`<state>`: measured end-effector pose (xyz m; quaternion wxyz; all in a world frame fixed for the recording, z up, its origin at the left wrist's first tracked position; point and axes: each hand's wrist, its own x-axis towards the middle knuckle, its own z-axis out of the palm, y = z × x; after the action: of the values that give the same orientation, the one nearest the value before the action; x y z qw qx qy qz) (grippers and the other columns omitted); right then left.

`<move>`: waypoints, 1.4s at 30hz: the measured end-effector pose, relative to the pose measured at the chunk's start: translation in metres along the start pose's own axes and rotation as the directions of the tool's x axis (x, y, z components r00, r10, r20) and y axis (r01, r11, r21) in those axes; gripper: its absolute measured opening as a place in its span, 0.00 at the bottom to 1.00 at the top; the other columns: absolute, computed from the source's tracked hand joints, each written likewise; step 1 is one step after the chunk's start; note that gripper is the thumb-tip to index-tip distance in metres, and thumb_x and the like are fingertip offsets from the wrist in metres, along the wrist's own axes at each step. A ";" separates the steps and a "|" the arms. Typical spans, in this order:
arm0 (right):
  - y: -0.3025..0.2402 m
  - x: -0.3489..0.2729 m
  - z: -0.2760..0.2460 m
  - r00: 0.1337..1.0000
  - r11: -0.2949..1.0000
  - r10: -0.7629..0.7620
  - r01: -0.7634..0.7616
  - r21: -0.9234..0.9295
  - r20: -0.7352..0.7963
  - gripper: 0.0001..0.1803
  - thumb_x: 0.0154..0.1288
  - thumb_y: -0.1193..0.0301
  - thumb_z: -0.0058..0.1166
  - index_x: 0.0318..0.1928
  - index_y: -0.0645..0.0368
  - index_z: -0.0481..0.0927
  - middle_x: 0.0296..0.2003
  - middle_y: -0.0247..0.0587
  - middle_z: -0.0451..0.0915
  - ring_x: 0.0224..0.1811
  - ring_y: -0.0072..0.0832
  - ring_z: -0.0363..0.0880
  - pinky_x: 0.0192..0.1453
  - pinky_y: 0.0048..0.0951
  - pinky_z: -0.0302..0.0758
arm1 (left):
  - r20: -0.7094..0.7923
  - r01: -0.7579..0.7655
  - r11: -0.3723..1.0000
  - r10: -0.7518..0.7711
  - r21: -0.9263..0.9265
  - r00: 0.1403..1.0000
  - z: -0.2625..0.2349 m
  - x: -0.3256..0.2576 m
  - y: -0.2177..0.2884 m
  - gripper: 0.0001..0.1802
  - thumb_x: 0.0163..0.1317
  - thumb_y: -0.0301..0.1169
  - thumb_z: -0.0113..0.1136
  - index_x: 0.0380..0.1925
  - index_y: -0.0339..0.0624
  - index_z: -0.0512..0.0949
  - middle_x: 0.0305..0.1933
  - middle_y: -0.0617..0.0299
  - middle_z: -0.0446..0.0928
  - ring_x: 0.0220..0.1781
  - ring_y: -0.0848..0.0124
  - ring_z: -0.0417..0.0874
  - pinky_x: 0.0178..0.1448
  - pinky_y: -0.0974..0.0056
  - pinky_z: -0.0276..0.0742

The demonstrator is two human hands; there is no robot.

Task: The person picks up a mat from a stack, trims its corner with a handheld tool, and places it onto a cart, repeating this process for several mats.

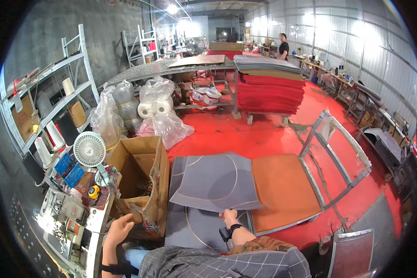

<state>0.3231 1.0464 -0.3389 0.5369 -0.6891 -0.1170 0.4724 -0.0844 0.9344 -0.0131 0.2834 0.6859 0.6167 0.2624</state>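
Note:
A grey mat (213,178) with thin pale curved lines is raised at its near edge, above another patterned grey mat (197,227). My right hand (229,216) is closed on that near edge, fingers curled around it, with a dark band on the wrist. To the left, my left hand (121,228) hovers with fingers stretched out and nothing in them. It is closest to the open cardboard box (160,185) and the sewing machine table. Right beside the grey mats lies an orange mat (282,190) on a metal cart.
A metal cart handle (338,171) rises at the right. On the left table stand a white fan (89,149), a yellow tape measure (94,192) and a sewing machine (62,211). Farther off are plastic-wrapped rolls (155,109), a red mat stack (268,92) and a person (283,47).

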 end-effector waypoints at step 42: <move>-0.053 -0.050 0.063 0.989 0.982 0.144 -0.139 0.125 -0.034 0.07 0.59 0.79 0.39 0.36 0.70 0.70 0.21 0.54 0.78 0.10 0.25 0.72 0.08 0.22 0.60 | 0.003 0.034 0.881 -0.036 -0.472 0.999 -0.050 -0.029 -0.071 0.23 0.63 0.29 0.51 0.56 0.26 0.65 0.46 0.47 0.77 0.40 0.66 0.82 0.46 0.67 0.76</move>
<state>0.2662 1.0735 -0.2661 0.5458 -0.6712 -0.0271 0.5009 -0.1725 0.9140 -0.0293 0.4448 0.5842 0.5473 0.4016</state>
